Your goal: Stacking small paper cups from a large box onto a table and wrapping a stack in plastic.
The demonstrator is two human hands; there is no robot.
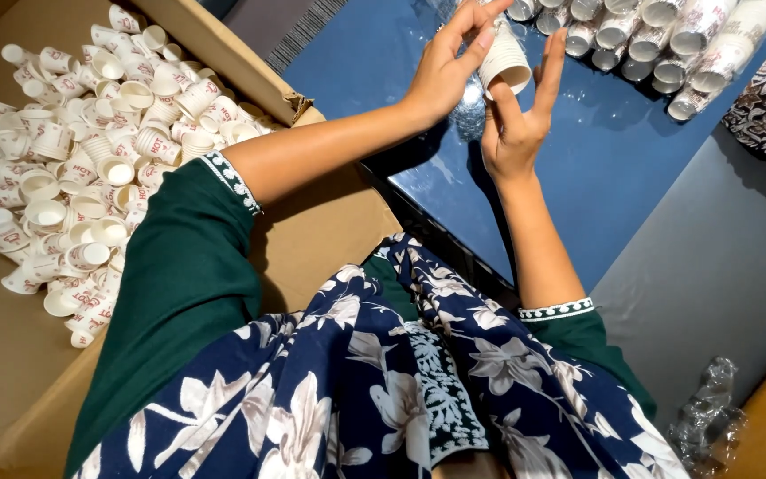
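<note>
A short stack of small white paper cups [504, 60] is held up over the dark blue table [596, 160]. My left hand [449, 62] grips the stack near its top with fingers curled around it. My right hand [518, 124] supports the stack from below, fingers spread around its open rim. Both forearms reach out from dark green sleeves with white trim.
A large cardboard box [312, 222] on the left holds a heap of loose white paper cups [82, 160] with red print. Wrapped sleeves of stacked cups [667, 40] lie on the table at top right. Crumpled clear plastic [707, 417] lies at bottom right.
</note>
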